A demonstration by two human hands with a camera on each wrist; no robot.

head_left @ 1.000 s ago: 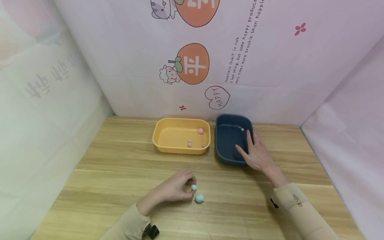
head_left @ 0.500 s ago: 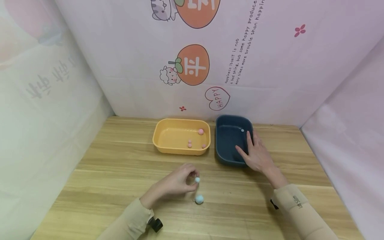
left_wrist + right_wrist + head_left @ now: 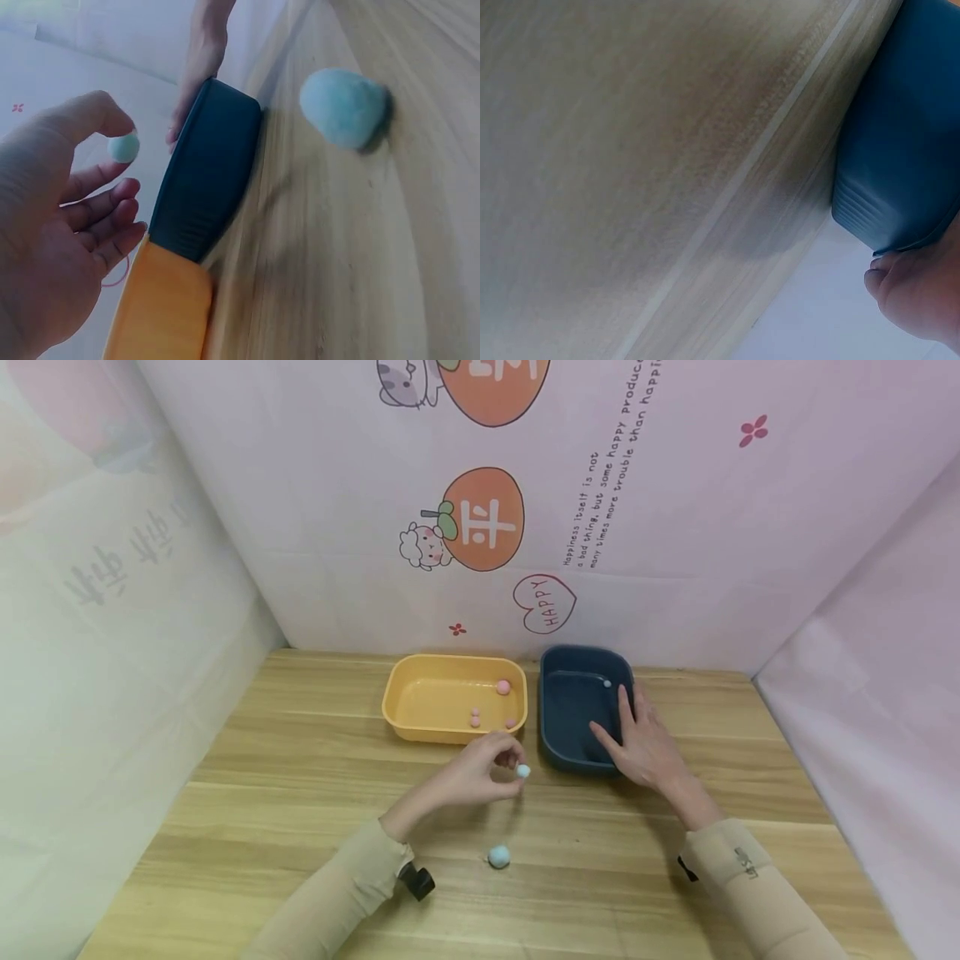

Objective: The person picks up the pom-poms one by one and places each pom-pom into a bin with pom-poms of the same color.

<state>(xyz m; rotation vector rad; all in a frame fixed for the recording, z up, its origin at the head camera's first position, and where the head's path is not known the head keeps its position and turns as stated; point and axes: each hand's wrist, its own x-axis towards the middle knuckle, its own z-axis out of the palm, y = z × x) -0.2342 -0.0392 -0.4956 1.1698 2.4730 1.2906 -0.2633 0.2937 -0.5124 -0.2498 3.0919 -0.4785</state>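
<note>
In the head view my left hand (image 3: 480,771) pinches a small pale-blue ball (image 3: 522,772) between thumb and index finger. It is raised in front of the two containers, and its other fingers are loosely bent in the left wrist view. A larger pale-blue ball (image 3: 498,857) lies on the table nearer to me, its surface slightly lumpy. My right hand (image 3: 647,747) holds the right wall of the dark blue bin (image 3: 577,768), thumb and index finger spread over the inside, other fingers outside. One small light-blue ball (image 3: 607,683) lies in that bin, near the back right.
A yellow bin (image 3: 420,733) stands left of the dark blue one, with several pink balls (image 3: 503,687) towards its right side. Both bins are near the printed back sheet (image 3: 675,610) at the far edge of the wooden table (image 3: 300,760).
My left hand has lifted the small pale-blue ball from beside the larger one and carried it forward and right, towards the bins. The right hand and both bins have stayed put.
</note>
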